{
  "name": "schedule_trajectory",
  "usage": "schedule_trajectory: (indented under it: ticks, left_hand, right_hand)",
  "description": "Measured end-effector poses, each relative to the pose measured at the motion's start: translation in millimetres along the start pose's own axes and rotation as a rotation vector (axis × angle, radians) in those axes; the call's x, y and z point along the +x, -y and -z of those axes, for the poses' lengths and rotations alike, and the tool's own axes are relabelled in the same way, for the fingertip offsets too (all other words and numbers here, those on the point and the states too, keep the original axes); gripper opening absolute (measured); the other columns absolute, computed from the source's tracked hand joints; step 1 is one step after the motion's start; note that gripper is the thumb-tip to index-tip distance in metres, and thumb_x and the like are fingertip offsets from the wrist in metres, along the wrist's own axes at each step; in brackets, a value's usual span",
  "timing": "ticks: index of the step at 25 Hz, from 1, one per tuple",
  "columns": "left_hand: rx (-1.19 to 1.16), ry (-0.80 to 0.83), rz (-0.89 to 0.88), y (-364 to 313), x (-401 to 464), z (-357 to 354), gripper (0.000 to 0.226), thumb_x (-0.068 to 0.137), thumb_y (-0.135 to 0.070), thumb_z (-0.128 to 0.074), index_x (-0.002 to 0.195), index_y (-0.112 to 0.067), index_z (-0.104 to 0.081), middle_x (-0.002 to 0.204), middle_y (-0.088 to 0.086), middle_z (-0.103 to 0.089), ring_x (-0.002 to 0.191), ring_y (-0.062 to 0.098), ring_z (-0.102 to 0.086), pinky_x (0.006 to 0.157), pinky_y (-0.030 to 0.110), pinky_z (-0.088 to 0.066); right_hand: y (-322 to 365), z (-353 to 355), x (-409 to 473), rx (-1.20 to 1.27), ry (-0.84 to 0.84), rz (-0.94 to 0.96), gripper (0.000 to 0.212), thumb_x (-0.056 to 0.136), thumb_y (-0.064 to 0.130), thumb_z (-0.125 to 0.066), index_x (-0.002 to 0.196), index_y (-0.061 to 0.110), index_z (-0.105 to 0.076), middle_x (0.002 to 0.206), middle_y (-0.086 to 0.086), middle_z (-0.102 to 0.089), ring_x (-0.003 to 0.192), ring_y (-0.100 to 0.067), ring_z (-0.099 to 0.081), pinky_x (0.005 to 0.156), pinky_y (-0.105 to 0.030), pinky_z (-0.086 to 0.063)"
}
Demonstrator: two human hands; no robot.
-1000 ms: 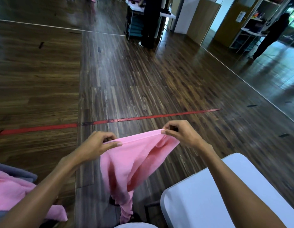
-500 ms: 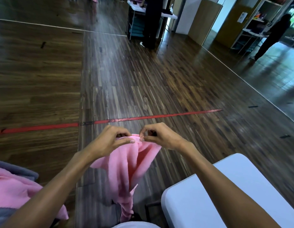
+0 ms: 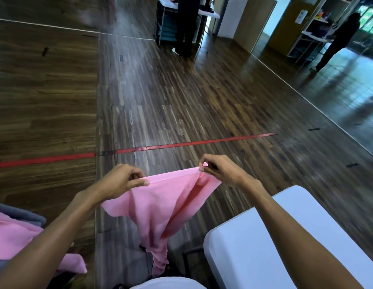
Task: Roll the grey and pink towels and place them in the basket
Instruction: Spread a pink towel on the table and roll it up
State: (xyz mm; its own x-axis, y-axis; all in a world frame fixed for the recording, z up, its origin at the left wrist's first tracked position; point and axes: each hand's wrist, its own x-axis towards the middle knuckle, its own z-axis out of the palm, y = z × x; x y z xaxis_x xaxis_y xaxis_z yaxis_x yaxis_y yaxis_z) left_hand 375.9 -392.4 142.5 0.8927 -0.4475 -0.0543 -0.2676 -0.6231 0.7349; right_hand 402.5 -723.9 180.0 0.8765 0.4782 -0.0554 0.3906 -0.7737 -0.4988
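1. Head view: we hold the soft pink terry-cloth towel (image 3: 160, 207) in the air above the dark wood-plank floor (image 3: 181, 101), clear of any surface. The left hand (image 3: 121, 180) pinches one end of its top hem between thumb and curled fingers; the right hand (image 3: 219, 170) pinches the other end the same way. The hem runs nearly taut between them, and the rest hangs down in a twisted tail.

2. We judge the step in hand to be squaring the towel before rolling. To do it well, we should keep both pinches at the true corners, hold the hem level and tight, and let the twisted tail fall straight.

3. We then need a flat surface. The white smooth-topped table (image 3: 306, 236) lies just beside the right forearm, its rounded near-left corner closest to the towel. Laying the hem parallel to the table's left edge should give an even roll.

4. At the lower left edge of the view lies a loose heap of pink and grey towels (image 3: 18, 232), under the left forearm. We cannot tell what carries it. The basket is not in view.

5. Other features: a red tape line (image 3: 181, 143) crosses the floor beyond the hands. Two dark-clothed persons stand well apart from us, one at a far table, one at shelving on the right.

6. Obstructions: the hanging tail may snag on the table's edge when we swing right; we should lift it first.
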Motion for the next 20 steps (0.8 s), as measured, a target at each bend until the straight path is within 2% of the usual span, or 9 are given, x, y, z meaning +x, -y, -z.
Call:
schedule_trajectory:
  ticks: [4,7,10,12,15,16,19,20]
  left_hand:
    - [0.017,0.017,0.010,10.7,-1.2,-1.9,0.013,0.081,-0.035,-0.074,0.077,-0.022,-0.072,0.064,-0.017,-0.066,0.059,0.001,-0.056,0.056,0.013,-0.037]
    - [0.050,0.071,0.015,16.7,-2.5,0.2,0.013,0.081,-0.033,-0.074,0.073,-0.024,-0.068,0.059,-0.026,-0.060,0.057,-0.003,-0.054,0.056,0.012,-0.037]
    - [0.100,0.097,0.014,25.9,-7.1,6.3,0.017,0.081,-0.034,-0.074,0.076,-0.019,-0.070,0.057,-0.027,-0.059,0.057,-0.005,-0.053,0.055,0.012,-0.036]
    - [0.083,0.068,0.023,28.6,-9.7,3.3,0.017,0.082,-0.033,-0.074,0.076,-0.018,-0.070,0.059,-0.020,-0.062,0.057,-0.001,-0.054,0.054,0.015,-0.037]
    - [-0.021,-0.012,0.026,21.8,-10.8,-15.3,0.019,0.083,-0.029,-0.073,0.076,-0.013,-0.069,0.064,0.000,-0.067,0.058,0.014,-0.056,0.059,0.023,-0.042]
    - [-0.067,-0.023,0.037,17.5,-10.6,-24.7,0.017,0.084,-0.027,-0.073,0.076,-0.012,-0.069,0.066,0.001,-0.067,0.059,0.016,-0.056,0.059,0.022,-0.041]
    - [-0.161,-0.003,0.097,10.7,-5.2,-59.6,0.012,0.083,-0.018,-0.074,0.073,-0.016,-0.068,0.069,0.003,-0.068,0.059,0.004,-0.051,0.059,0.013,-0.038]
    - [-0.175,0.020,0.118,10.1,-2.0,-71.9,0.013,0.083,-0.017,-0.074,0.072,-0.020,-0.067,0.071,0.005,-0.070,0.061,0.003,-0.052,0.062,0.017,-0.041]
  right_hand:
    - [-5.5,-5.6,-12.9,-0.022,-0.019,-0.028,0.009,0.096,0.032,-0.061,0.092,0.024,-0.060,0.061,0.007,-0.049,0.056,-0.010,-0.042,0.054,-0.020,-0.030]
    - [-7.8,-7.5,-19.6,-0.028,-0.040,-0.049,0.011,0.096,0.034,-0.059,0.092,0.025,-0.059,0.066,0.002,-0.055,0.059,-0.013,-0.046,0.057,-0.026,-0.034]
    - [-7.5,-9.5,-23.1,-0.050,-0.054,-0.084,0.012,0.096,0.034,-0.059,0.093,0.022,-0.059,0.067,0.003,-0.056,0.060,-0.014,-0.048,0.057,-0.026,-0.034]
    - [-3.8,-17.6,-24.8,-0.057,-0.051,-0.125,0.009,0.095,0.031,-0.061,0.093,0.022,-0.060,0.066,0.005,-0.055,0.059,-0.010,-0.046,0.056,-0.024,-0.034]
    - [-5.8,-33.0,-25.9,-0.054,-0.003,-0.235,0.003,0.090,0.022,-0.067,0.092,0.022,-0.065,0.070,0.005,-0.058,0.062,-0.010,-0.049,0.059,-0.025,-0.036]
    - [-8.9,-38.6,-26.6,-0.085,0.033,-0.275,0.009,0.087,0.017,-0.069,0.096,0.019,-0.068,0.074,0.005,-0.059,0.066,-0.012,-0.051,0.062,-0.027,-0.038]
    - [-25.2,-52.7,-34.9,-0.273,0.180,-0.443,0.021,0.082,0.013,-0.071,0.103,0.009,-0.066,0.092,-0.007,-0.065,0.080,-0.023,-0.058,0.068,-0.029,-0.039]
    - [-31.6,-55.8,-40.6,-0.328,0.218,-0.529,0.021,0.083,0.012,-0.069,0.104,0.008,-0.066,0.100,-0.011,-0.066,0.086,-0.029,-0.062,0.068,-0.029,-0.041]
